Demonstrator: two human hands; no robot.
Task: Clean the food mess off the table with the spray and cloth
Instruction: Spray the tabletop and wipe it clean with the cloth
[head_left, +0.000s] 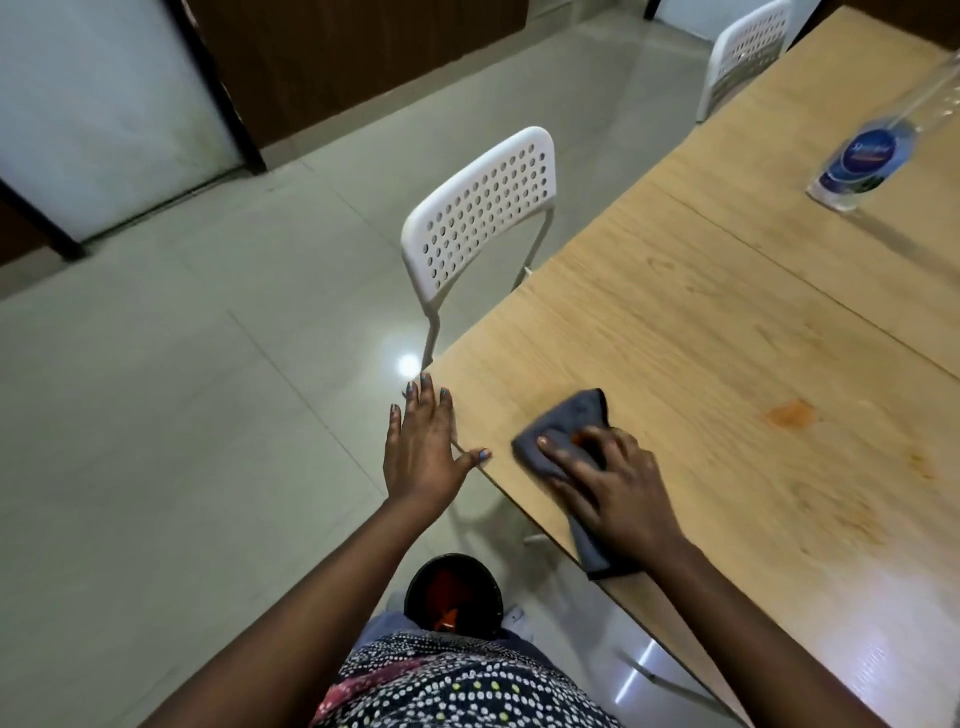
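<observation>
Head view: right hand (618, 488) presses the grey cloth (566, 457) flat on the table (727, 322) near its corner, fingers spread. Left hand (421, 452) hangs open, thumb on the edge. Best sweep firmly toward the orange stain (792, 414); spray (867, 156) stands far off.

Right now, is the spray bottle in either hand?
No, the spray bottle stands alone on the far table, away from both hands.

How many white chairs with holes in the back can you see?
2. One white perforated plastic chair stands at the wooden table's near corner, just beyond the left hand. The other is at the table's far end, partly cut off. More may be out of view.
</observation>
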